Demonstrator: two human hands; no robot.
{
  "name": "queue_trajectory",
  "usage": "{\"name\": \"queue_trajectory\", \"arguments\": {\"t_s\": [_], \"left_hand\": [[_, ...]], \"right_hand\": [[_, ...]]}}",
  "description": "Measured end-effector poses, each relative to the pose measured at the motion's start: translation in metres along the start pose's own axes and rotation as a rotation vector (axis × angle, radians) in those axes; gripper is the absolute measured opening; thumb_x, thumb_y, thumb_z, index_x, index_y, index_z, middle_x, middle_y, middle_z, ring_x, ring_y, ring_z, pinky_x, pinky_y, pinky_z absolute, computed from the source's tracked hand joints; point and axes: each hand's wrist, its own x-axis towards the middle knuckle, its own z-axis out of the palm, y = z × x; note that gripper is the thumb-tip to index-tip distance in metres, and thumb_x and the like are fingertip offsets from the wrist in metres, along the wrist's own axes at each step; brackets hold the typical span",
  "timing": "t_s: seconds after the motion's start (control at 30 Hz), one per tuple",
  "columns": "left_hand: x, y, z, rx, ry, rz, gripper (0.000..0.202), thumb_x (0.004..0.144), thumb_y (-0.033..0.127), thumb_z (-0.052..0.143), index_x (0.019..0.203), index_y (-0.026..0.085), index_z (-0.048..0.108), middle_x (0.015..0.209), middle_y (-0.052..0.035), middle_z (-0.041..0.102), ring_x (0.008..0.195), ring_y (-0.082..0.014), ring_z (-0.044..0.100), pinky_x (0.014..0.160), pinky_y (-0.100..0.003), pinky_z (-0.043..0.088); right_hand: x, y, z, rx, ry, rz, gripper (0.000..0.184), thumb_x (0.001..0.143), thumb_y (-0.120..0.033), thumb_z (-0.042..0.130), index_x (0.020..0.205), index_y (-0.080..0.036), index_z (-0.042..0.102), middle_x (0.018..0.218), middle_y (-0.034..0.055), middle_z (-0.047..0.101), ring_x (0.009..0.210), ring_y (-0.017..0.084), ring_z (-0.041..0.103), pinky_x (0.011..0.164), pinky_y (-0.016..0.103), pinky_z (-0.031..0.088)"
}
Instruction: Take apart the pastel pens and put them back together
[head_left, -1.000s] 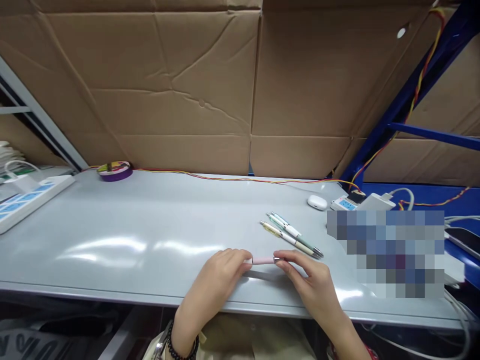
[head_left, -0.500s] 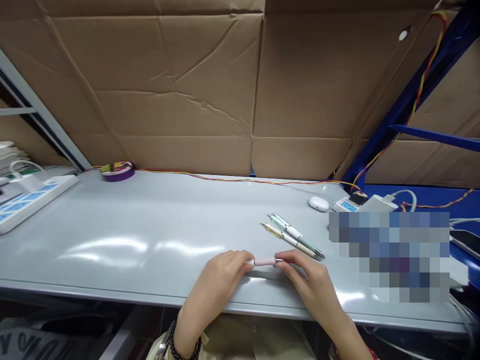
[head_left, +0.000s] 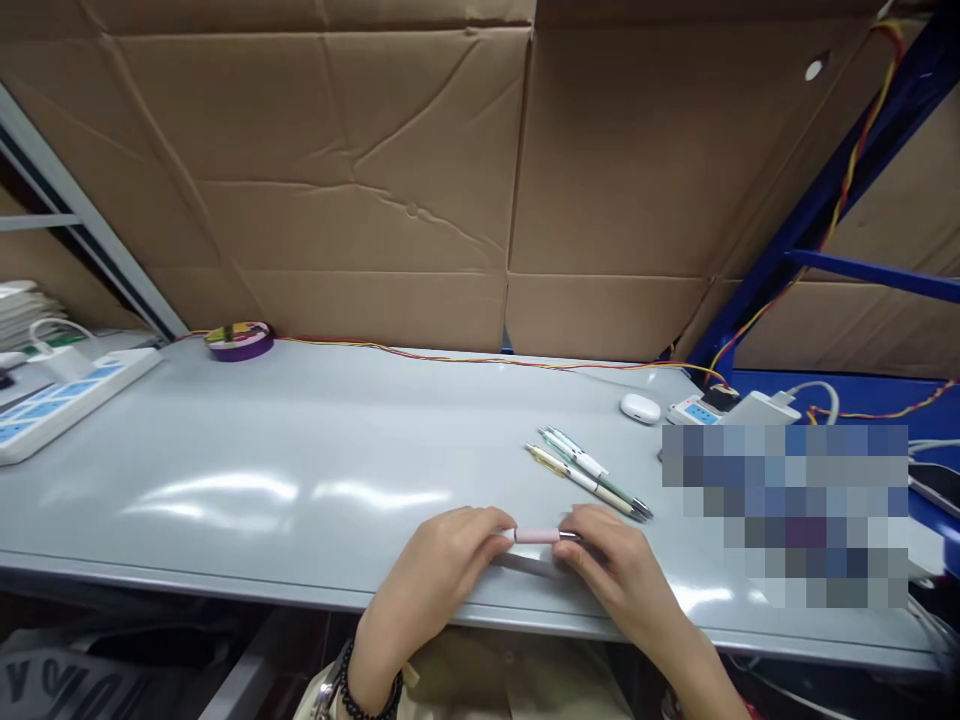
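Between my two hands a pink and white pen (head_left: 537, 536) lies level, just above the table near its front edge. My left hand (head_left: 450, 555) pinches the white end, which its fingers mostly cover. At the other end, the thumb and fingers of my right hand (head_left: 611, 555) are closed around the silver tip. Beyond my right hand, several pens rest side by side on the table: a cream and white pen (head_left: 585, 482) in front and a green and white pen (head_left: 576, 452) behind it, their silver tips pointing right.
The grey table (head_left: 300, 430) backs onto cardboard (head_left: 360, 230). A purple tape roll (head_left: 240, 342) sits at the back left, with a power strip (head_left: 75, 400) at the left edge. A white earbud case (head_left: 640, 408) and a white charger (head_left: 761, 408) are on the right, beside a blurred-out patch.
My right hand's fingers have shifted on the tip, and more of the pink barrel shows. Both hands and the pen sit slightly lower in view.
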Motion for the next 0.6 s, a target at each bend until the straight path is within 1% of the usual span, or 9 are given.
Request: {"name": "queue_trajectory", "arguments": {"t_s": [0.07, 0.13, 0.2, 0.27, 0.33, 0.4, 0.47, 0.53, 0.6], "left_hand": [[-0.001, 0.0, 0.0, -0.005, 0.004, 0.0, 0.021, 0.098, 0.028, 0.039, 0.101, 0.025, 0.059, 0.092, 0.0008, 0.067, 0.083, -0.0163, 0.061, 0.073, -0.024, 0.045], [-0.001, 0.0, 0.0, -0.022, 0.008, -0.011, 0.021, 0.098, 0.027, 0.038, 0.102, 0.025, 0.058, 0.09, 0.0011, 0.066, 0.081, -0.016, 0.061, 0.072, -0.024, 0.045], [0.0, 0.0, 0.0, -0.047, 0.012, -0.024, 0.023, 0.099, 0.026, 0.036, 0.102, 0.025, 0.058, 0.088, 0.0015, 0.066, 0.078, -0.0157, 0.061, 0.071, -0.024, 0.046], [-0.001, -0.001, 0.0, -0.084, 0.025, -0.028, 0.022, 0.098, 0.026, 0.036, 0.103, 0.026, 0.058, 0.089, 0.0014, 0.067, 0.077, -0.0154, 0.062, 0.069, -0.024, 0.047], [-0.004, -0.003, 0.001, -0.144, 0.067, -0.026, 0.02, 0.097, 0.028, 0.04, 0.11, 0.027, 0.055, 0.1, -0.0005, 0.066, 0.074, -0.0146, 0.062, 0.066, -0.024, 0.049], [-0.01, -0.005, 0.004, -0.234, 0.12, -0.014, 0.024, 0.095, 0.029, 0.044, 0.118, 0.028, 0.051, 0.116, -0.0039, 0.061, 0.068, -0.0125, 0.061, 0.062, -0.023, 0.051], [-0.018, -0.007, 0.007, -0.358, 0.139, 0.029, 0.029, 0.093, 0.03, 0.049, 0.122, 0.03, 0.048, 0.129, -0.007, 0.053, 0.066, -0.011, 0.062, 0.059, -0.023, 0.052], [-0.026, -0.007, 0.009, -0.507, 0.111, 0.102, 0.036, 0.088, 0.038, 0.058, 0.122, 0.03, 0.048, 0.135, -0.0093, 0.048, 0.078, -0.0155, 0.065, 0.063, -0.024, 0.054], [-0.034, -0.005, 0.009, -0.591, 0.094, 0.134, 0.043, 0.084, 0.052, 0.058, 0.12, 0.031, 0.051, 0.136, -0.0096, 0.048, 0.101, -0.0252, 0.061, 0.074, -0.03, 0.054]], "right_hand": [[0.0, 0.0, 0.0, 0.02, -0.03, 0.025, 0.031, 0.093, -0.04, 0.045, 0.078, -0.021, 0.064, 0.071, 0.0039, 0.064, 0.067, 0.019, 0.059, 0.06, 0.03, 0.047], [-0.001, -0.002, -0.001, 0.102, -0.028, 0.07, 0.024, 0.09, -0.039, 0.052, 0.105, -0.023, 0.062, 0.093, 0.0063, 0.068, 0.084, 0.022, 0.063, 0.073, 0.033, 0.049], [-0.003, -0.006, -0.001, 0.241, -0.047, 0.147, 0.036, 0.087, -0.036, 0.057, 0.121, -0.025, 0.054, 0.104, 0.0061, 0.068, 0.095, 0.022, 0.063, 0.082, 0.034, 0.049], [-0.005, -0.013, 0.001, 0.455, -0.099, 0.252, 0.032, 0.089, -0.035, 0.055, 0.121, -0.027, 0.052, 0.096, 0.0034, 0.07, 0.092, 0.019, 0.064, 0.083, 0.032, 0.049], [-0.005, -0.021, 0.004, 0.708, -0.126, 0.326, 0.029, 0.092, -0.036, 0.052, 0.12, -0.028, 0.049, 0.093, 0.0015, 0.07, 0.087, 0.016, 0.065, 0.081, 0.03, 0.049], [-0.004, -0.03, 0.01, 0.898, -0.094, 0.342, 0.026, 0.093, -0.038, 0.052, 0.117, -0.027, 0.05, 0.091, 0.0008, 0.069, 0.082, 0.014, 0.065, 0.079, 0.027, 0.049], [-0.003, -0.038, 0.018, 1.028, -0.067, 0.317, 0.022, 0.092, -0.04, 0.053, 0.105, -0.024, 0.056, 0.079, -0.0001, 0.066, 0.073, 0.013, 0.063, 0.073, 0.026, 0.049], [-0.002, -0.045, 0.026, 1.154, -0.059, 0.296, 0.024, 0.091, -0.044, 0.054, 0.094, -0.021, 0.059, 0.065, -0.002, 0.061, 0.066, 0.013, 0.06, 0.07, 0.026, 0.048], [-0.001, -0.048, 0.034, 1.265, -0.05, 0.311, 0.026, 0.09, -0.046, 0.054, 0.09, -0.02, 0.058, 0.061, -0.0032, 0.056, 0.062, 0.013, 0.058, 0.069, 0.028, 0.048]]}}
